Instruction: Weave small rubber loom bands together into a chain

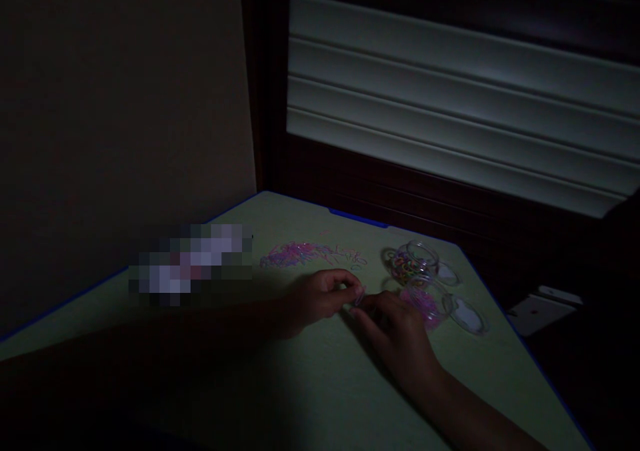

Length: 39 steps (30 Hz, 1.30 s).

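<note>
My left hand [320, 295] is over the middle of the table, thumb and forefinger pinched on a small pale pink elastic band [361, 295]. Close by on the right, my right hand [397, 324] has its fingers bent together at the same band; the dim light hides exactly what they grip. Behind my hands lies a loose heap of pink and purple elastic bands [295, 254], with a few strays trailing rightward. Just past my right hand, a clear jar [430, 304] holds pink bands. Behind it, another clear jar [414, 264] contains bands of mixed colours.
Two round clear lids [469, 315] lie right of the jars. A blurred-out object [193, 264] sits on the table's left side. The pale green tabletop [320, 384] has a blue edge, near a wall [120, 104] and a slatted panel [450, 97]. A white object [545, 309] is beyond the right edge.
</note>
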Available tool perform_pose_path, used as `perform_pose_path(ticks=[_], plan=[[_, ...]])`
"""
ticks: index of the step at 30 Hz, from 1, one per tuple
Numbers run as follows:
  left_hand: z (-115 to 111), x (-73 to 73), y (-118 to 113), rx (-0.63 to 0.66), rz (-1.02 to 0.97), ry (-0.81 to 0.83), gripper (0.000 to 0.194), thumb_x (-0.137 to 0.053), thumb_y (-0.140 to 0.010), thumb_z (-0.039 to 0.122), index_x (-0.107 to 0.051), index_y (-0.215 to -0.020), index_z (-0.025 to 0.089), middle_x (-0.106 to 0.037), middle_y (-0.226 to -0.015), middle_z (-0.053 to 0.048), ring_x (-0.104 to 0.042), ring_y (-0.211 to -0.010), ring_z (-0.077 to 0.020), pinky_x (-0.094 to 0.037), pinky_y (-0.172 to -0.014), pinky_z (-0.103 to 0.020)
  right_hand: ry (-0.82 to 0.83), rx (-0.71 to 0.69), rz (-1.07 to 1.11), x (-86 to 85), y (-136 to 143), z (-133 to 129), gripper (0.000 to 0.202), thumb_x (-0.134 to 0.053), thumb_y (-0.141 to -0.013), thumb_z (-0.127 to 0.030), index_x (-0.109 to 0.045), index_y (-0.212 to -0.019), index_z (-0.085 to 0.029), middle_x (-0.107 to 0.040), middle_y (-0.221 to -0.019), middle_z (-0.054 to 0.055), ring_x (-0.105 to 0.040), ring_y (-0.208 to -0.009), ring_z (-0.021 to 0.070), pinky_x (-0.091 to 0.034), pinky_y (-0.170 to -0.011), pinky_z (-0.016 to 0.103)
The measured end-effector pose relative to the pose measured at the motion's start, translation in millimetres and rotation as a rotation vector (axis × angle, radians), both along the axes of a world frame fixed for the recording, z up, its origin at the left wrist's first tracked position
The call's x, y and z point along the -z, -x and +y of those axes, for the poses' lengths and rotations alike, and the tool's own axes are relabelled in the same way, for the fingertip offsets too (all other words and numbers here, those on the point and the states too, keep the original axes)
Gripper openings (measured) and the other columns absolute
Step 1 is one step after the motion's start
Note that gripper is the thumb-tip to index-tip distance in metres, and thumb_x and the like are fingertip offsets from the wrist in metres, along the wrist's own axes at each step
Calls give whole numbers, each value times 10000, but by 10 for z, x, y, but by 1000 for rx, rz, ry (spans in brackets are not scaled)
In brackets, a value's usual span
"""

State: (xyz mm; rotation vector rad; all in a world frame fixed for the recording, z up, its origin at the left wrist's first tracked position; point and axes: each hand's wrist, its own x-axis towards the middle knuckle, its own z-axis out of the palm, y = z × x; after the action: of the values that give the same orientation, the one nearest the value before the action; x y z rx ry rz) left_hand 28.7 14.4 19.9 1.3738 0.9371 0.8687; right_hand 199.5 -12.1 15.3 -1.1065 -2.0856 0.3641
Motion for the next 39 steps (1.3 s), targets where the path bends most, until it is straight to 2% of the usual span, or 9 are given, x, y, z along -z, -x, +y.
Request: perform_pose_path(ticks=[7, 13, 20, 23, 26, 29, 33, 35, 39], plan=[[-2, 5, 3, 34, -22, -22, 327, -597, -746, 452, -569, -843, 140, -480, -630, 43, -300, -467, -35, -201, -429, -184, -20, -14, 3, -3, 13, 1, 119, -540, -833, -256, -637, -839, -188, -618, -735, 13, -553, -639, 122, -398, -586, 237], [6, 3, 17, 14, -9, -11, 345, -589, -743, 476, -562, -836, 146, -375, -508, 81, -262, -414, -37, -179, -401, -187, -8, -6, -13, -23, 14, -9, 139, -507, -846, -214, -636, -886, -178, -622, -771, 21, -563, -682, 128, -399, -630, 239], [22, 49, 31, 15, -64, -13, 303, -572, -771, 444, -548, -852, 153, -347, -464, 89, -279, -412, -48, -192, -396, -185, -76, -2, -82, -68, 6, -34, 172, -474, -871, -212, -632, -873, -144, -595, -712, 30, -543, -632, 120, -386, -592, 225], [14, 46, 36, 7, -50, -20, 289, -576, -770, 432, -536, -838, 153, -353, -456, 91, -282, -405, -49, -193, -391, -184, -175, -40, -204, -56, -7, -71, 171, -461, -873, -179, -619, -901, -122, -595, -738, 51, -542, -651, 132, -391, -606, 233], [5, 41, 44, 20, -73, -25, 272, -578, -766, 417, -526, -828, 157, -358, -455, 93, -298, -407, -51, -217, -398, -182, -371, -53, -369, -63, -20, -120, 166, -467, -849, -120, -618, -921, -114, -604, -773, 70, -532, -670, 156, -385, -605, 252], [-3, 30, 54, 32, -63, -19, 256, -571, -769, 404, -528, -832, 159, -376, -469, 90, -304, -408, -50, -221, -400, -181, -561, -21, -491, -156, -49, -168, 186, -469, -822, -80, -625, -917, -113, -607, -751, 67, -509, -664, 178, -368, -609, 280], [-15, -7, 57, 32, -52, -9, 217, -565, -767, 362, -536, -810, 151, -448, -579, 65, -334, -421, -36, -224, -397, -178, -597, 140, -621, -386, -177, -193, 214, -485, -816, -87, -618, -980, -121, -627, -832, 74, -514, -736, 191, -354, -668, 294], [-17, -20, 57, 36, -49, 7, 200, -562, -764, 341, -540, -814, 149, -467, -616, 56, -346, -426, -32, -228, -395, -176, -585, 297, -701, -504, -285, -178, 170, -511, -823, -147, -624, -950, -152, -622, -807, 63, -510, -717, 193, -337, -650, 299], [-8, -6, 54, 33, -21, 5, 172, -543, -769, 315, -542, -830, 154, -480, -610, 53, -347, -411, -34, -219, -380, -172, -421, 552, -840, -673, -515, -114, 150, -478, -850, -180, -623, -887, -187, -611, -787, 50, -520, -722, 201, -322, -629, 299]])
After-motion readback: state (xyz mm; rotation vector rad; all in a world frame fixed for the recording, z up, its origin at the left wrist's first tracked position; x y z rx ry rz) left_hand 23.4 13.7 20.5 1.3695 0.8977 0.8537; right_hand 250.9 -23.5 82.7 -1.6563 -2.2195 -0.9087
